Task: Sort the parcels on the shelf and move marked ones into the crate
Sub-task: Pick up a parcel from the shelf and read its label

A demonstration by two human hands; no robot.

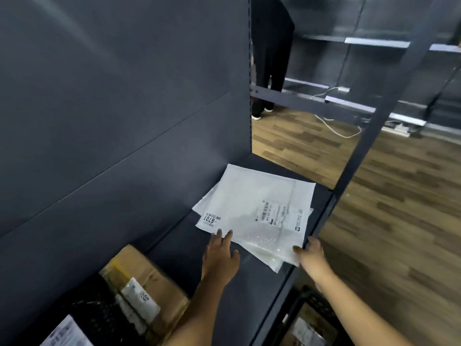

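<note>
Head view. A stack of flat white bubble-lined mailer parcels [252, 196] lies at the right end of a dark grey metal shelf [179, 248], one far corner close to the grey back panel [112, 108]. The top parcel bears a small label printed "8707" [209, 219] near its left corner and a larger barcoded shipping label [282, 214] toward its right edge. At least two further layers project from beneath it along the near side.

The left hand [220, 253] is spread and flat, its straight fingertips touching the near left edge of the stack. The right hand [310, 250] pinches the stack's near right corner, thumb on top and fingers curled at the edge. Which layers it takes cannot be told.

A brown cardboard box [149, 278] with a white label stands further left on the same shelf, well apart from the stack. A black lattice plastic crate [309, 299] sits below the shelf's front edge at lower right, holding a labelled parcel. Beyond the shelf are a wood-pattern floor [399, 221] and a standing person in dark clothing [270, 58].
</note>
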